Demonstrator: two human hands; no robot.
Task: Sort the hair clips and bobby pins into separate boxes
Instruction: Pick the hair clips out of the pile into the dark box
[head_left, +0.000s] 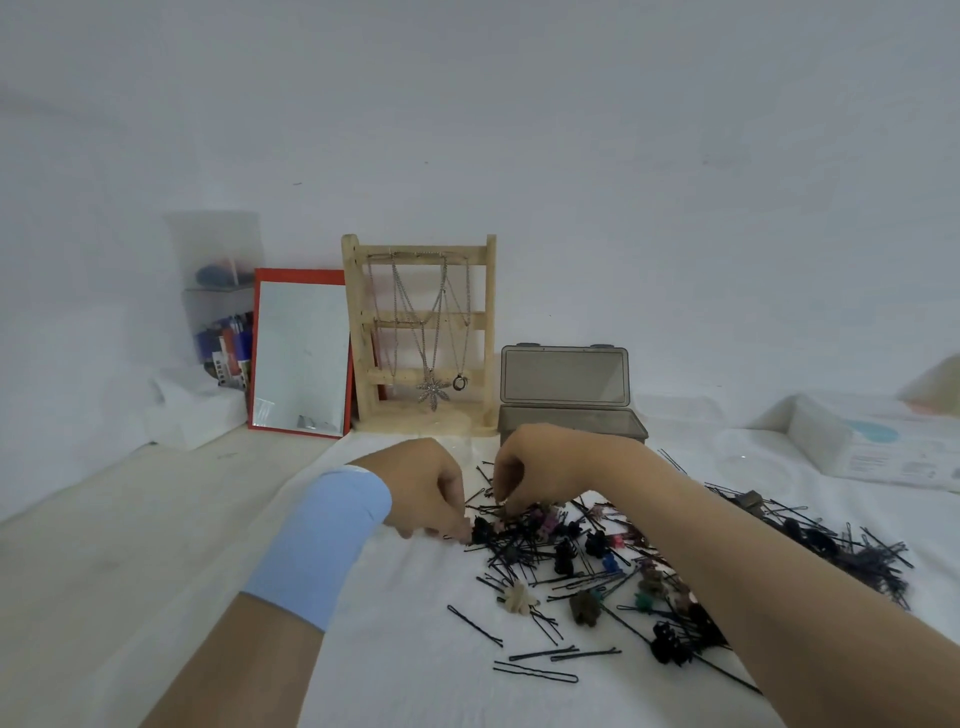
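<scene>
Across the tabletop on my feed, a white cloth (405, 675) is lying over most of the surface, with bare pale wood (104, 545) showing along the left. At the back wall a red-framed mirror (301, 353) is leaning, and a wooden jewellery stand (421, 332) is standing just beside it on its right, with chains hanging from its rails. Right of the stand a grey box (566, 395) is sitting with its lid standing open; from this angle I am not seeing into it. In front of the box, a mixed heap (597, 551) of hair clips and bobby pins is spreading over the cloth and trailing out to the right, where a darker clump of pins (852, 556) is lying. Both hands are reaching into the heap's far left corner. The left hand (421, 488), with a blue band (322, 540) wrapping its wrist, is curling its fingers downward, the tips touching a black clip (480, 530) at the heap's edge; I cannot tell whether they are pinching it. The right hand (540, 473) is hanging knuckles-up, its fingers curling down among the pins, and I cannot tell whether they are grasping anything. A beige flower-shaped clip (517, 597) is lying at the heap's near edge, and a few loose bobby pins (535, 673) are lying apart, nearest to me.
</scene>
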